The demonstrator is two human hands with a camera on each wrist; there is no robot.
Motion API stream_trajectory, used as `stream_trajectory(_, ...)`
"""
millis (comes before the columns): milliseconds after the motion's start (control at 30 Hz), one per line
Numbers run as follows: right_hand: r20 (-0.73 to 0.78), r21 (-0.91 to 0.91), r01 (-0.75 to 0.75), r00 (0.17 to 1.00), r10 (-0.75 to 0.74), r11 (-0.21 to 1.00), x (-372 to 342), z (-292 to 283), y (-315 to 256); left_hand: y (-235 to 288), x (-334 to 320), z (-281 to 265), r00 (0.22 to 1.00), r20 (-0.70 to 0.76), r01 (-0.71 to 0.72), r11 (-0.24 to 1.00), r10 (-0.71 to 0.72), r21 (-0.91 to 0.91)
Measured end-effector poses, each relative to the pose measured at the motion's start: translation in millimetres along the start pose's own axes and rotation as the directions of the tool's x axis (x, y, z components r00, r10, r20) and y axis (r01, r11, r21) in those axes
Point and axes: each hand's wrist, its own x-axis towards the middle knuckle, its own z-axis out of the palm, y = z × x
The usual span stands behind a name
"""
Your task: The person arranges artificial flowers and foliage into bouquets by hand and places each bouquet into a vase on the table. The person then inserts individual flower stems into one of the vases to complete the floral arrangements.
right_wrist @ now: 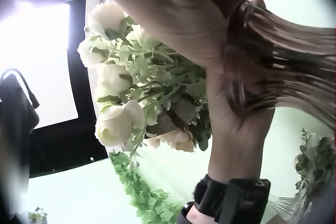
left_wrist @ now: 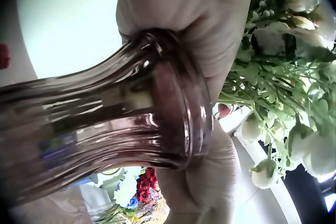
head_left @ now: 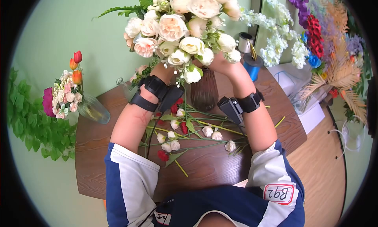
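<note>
A full bouquet of cream and pale peach artificial roses (head_left: 193, 45) spreads above a ribbed, brownish-pink glass vase (head_left: 203, 94) on the table. My right hand (head_left: 222, 65) holds the bouquet's gathered stems just over the vase mouth. From the opposite side my left hand (left_wrist: 184, 3) closes around the same stems, its heel against the glass rim. Blossoms hide most of both hands in the head view. In the right wrist view the flower stems (right_wrist: 168, 85) converge between the two palms, and fingers curl behind the rim.
Loose white and red flowers (head_left: 174, 124) on long stems lie across the brown table (head_left: 212, 164). A tilted-looking glass vase (head_left: 94, 109) with tulips stands left. Right are a blue spool (head_left: 252, 65) and many colourful flowers (head_left: 315, 34). Ivy (head_left: 35, 120) hangs at far left.
</note>
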Motion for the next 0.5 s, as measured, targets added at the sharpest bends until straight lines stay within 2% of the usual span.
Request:
stream_trajectory(33,0.002,0.0,-0.002,1.0,0.002,1.0,-2,9,19,-23,10,9,0.999,-0.008,-0.044,0.991,0.045,0.128)
stream_trajectory(67,0.058,0.175,-0.074,0.996,0.065,0.982,-7,20,40,-37,14,15,0.996,-0.006,-0.085,0.964,0.09,0.253)
stream_trajectory(100,0.12,0.339,-0.152,0.986,0.118,0.928,-11,24,51,-35,12,16,0.996,-0.001,-0.085,0.964,0.089,0.252)
stream_trajectory(133,0.101,0.594,-0.317,0.941,0.322,0.739,-12,21,32,-34,12,14,0.996,0.001,-0.088,0.978,0.089,0.191)
stream_trajectory(167,0.001,0.301,-0.106,0.994,0.111,0.948,-13,30,46,-34,8,10,0.996,0.002,-0.089,0.988,0.089,0.129)
stream_trajectory(200,-0.02,-0.041,0.129,0.991,-0.13,0.991,-12,37,59,-35,2,8,0.996,0.002,-0.089,0.994,0.089,0.066)
stream_trajectory(233,0.047,0.204,-0.025,0.999,0.015,0.979,-10,21,41,-33,-1,6,0.996,0.001,-0.088,0.996,0.088,0.003)
stream_trajectory(267,0.145,0.424,-0.189,0.979,0.139,0.886,-8,6,23,-28,-5,7,0.996,0.001,-0.088,0.994,0.088,-0.059)
stream_trajectory(300,0.235,0.398,-0.272,0.953,0.19,0.876,-5,9,28,-18,0,9,0.996,-0.001,-0.09,0.989,0.09,-0.12)
stream_trajectory(333,0.297,0.634,-0.373,0.926,0.232,0.678,-4,-14,-4,-17,-8,6,0.996,-0.005,-0.093,0.979,0.094,-0.182)
stream_trajectory(367,0.153,0.633,-0.164,0.985,0.085,0.757,-4,-5,3,-15,-16,1,0.995,-0.01,-0.095,0.965,0.095,-0.243)
stream_trajectory(400,0.012,0.6,0.052,0.997,-0.074,0.798,-4,3,10,0,-1,8,0.995,-0.014,-0.096,0.948,0.096,-0.303)
stream_trajectory(433,0.148,0.841,-0.191,0.981,0.124,0.507,-12,-10,-5,-8,-13,-1,0.995,-0.018,-0.098,0.927,0.099,-0.361)
stream_trajectory(467,0.207,0.712,-0.279,0.96,0.187,0.645,-16,-20,-14,-5,-19,-6,0.994,-0.021,-0.102,0.903,0.103,-0.417)
stream_trajectory(500,0.199,0.678,-0.334,0.941,0.275,0.655,-21,-21,-16,2,-17,-5,0.994,-0.025,-0.106,0.875,0.107,-0.472)
